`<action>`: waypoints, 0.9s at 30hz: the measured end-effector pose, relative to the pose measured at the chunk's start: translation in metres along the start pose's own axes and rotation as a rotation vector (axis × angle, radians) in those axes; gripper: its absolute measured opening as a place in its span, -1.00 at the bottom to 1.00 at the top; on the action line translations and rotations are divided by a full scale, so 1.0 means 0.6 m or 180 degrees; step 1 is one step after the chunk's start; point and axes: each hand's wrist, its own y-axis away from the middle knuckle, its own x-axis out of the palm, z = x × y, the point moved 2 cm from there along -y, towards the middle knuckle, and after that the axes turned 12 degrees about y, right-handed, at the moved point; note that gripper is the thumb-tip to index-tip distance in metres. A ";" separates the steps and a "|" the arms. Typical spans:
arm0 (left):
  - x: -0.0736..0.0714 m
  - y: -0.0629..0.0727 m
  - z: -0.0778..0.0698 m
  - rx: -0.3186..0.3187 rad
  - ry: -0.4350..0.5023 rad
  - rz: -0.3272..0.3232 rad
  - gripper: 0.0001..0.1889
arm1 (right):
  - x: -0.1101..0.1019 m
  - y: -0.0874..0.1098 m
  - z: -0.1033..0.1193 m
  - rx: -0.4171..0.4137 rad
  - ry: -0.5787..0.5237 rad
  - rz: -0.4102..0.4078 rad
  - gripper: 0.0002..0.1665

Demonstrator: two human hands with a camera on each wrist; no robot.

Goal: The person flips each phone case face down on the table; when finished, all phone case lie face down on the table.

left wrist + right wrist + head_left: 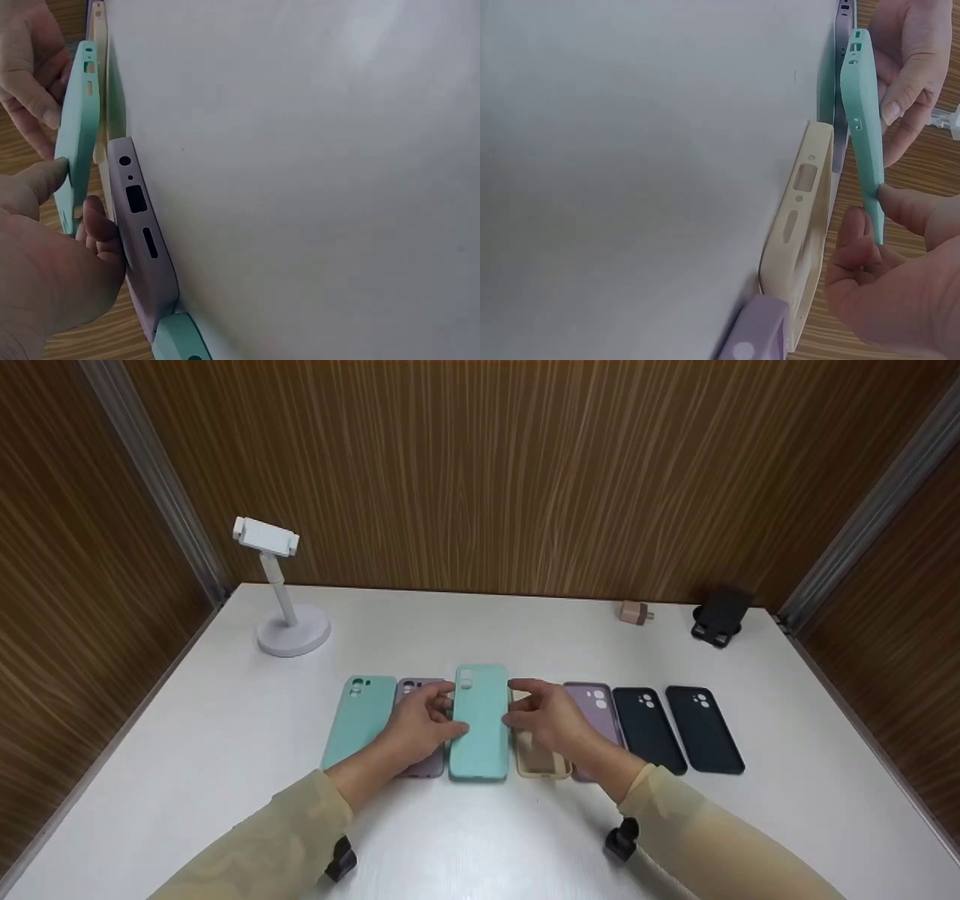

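Both hands hold a mint-green phone case (480,735) by its long sides, its camera cutout toward the back. In the wrist views it hangs tilted above the table. My left hand (416,724) pinches one side between thumb and curled fingers. On the opposite side my right hand (551,720) grips with its thumb (906,206) on one face and fingers behind. A lilac case (427,766) lies partly under the left hand, and another mint case (364,720) is left of it. Below the right hand is a beige case (536,756), partly covered.
Farther right lie a second lilac case (602,724) and two dark cases, one (649,731) beside the other (705,731). A white phone stand (292,634) is at the back left. A pink charger plug (634,613) and black stand (721,613) sit back right.
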 end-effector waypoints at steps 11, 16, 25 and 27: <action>0.000 0.002 0.010 -0.0044 -0.0065 0.0009 -0.30 | 0.007 -0.006 -0.006 -0.0121 0.0111 -0.0008 -0.29; 0.002 0.004 0.008 -0.0081 -0.0077 0.0016 -0.29 | 0.009 -0.007 -0.010 -0.0146 0.0161 -0.0053 -0.29; 0.001 0.002 0.015 -0.0017 -0.0082 -0.0006 -0.31 | 0.012 -0.009 -0.012 -0.0122 0.0248 -0.0051 -0.32; 0.001 0.001 0.017 -0.0021 -0.0119 -0.0012 -0.32 | 0.012 -0.009 -0.013 -0.0120 0.0258 -0.0058 -0.33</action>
